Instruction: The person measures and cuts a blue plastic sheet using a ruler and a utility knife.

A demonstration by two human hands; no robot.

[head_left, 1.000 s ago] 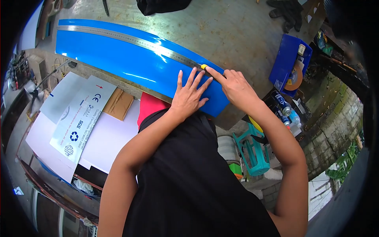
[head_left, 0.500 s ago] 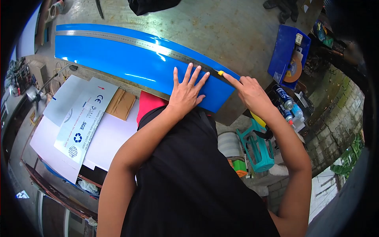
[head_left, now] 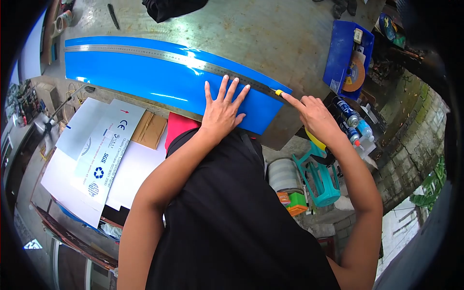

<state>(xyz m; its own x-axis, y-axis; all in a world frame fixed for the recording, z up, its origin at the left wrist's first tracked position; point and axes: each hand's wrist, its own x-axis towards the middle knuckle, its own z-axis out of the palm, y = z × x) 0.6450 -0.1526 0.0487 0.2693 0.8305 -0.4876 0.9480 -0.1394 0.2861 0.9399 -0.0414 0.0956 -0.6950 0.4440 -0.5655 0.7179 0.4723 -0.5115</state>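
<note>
A long glossy blue panel (head_left: 145,75) lies across the workbench in front of me. Along its far side rests a steel ruler (head_left: 140,51). My left hand (head_left: 221,113) is spread flat on the panel, its fingertips pressing on the ruler near the right part. My right hand (head_left: 314,116) is closed around a slim cutter knife (head_left: 279,93), whose yellow front end shows past the extended index finger. The knife's thin tip meets the panel at the ruler's edge, close to the panel's right end. Most of the knife's handle is hidden by the hand.
A blue bin (head_left: 331,60) with a grinding disc (head_left: 355,75) stands at the right. Spray cans (head_left: 348,113) and a teal stool (head_left: 321,181) are below it. Printed panel sheets (head_left: 101,150) lie at the left. A black cloth (head_left: 171,7) and a dark narrow tool (head_left: 112,16) are on the bench.
My right hand has moved the knife rightward along the ruler, nearer the panel's right end. My left hand stays pressed on the ruler. The camera view has shifted slightly.
</note>
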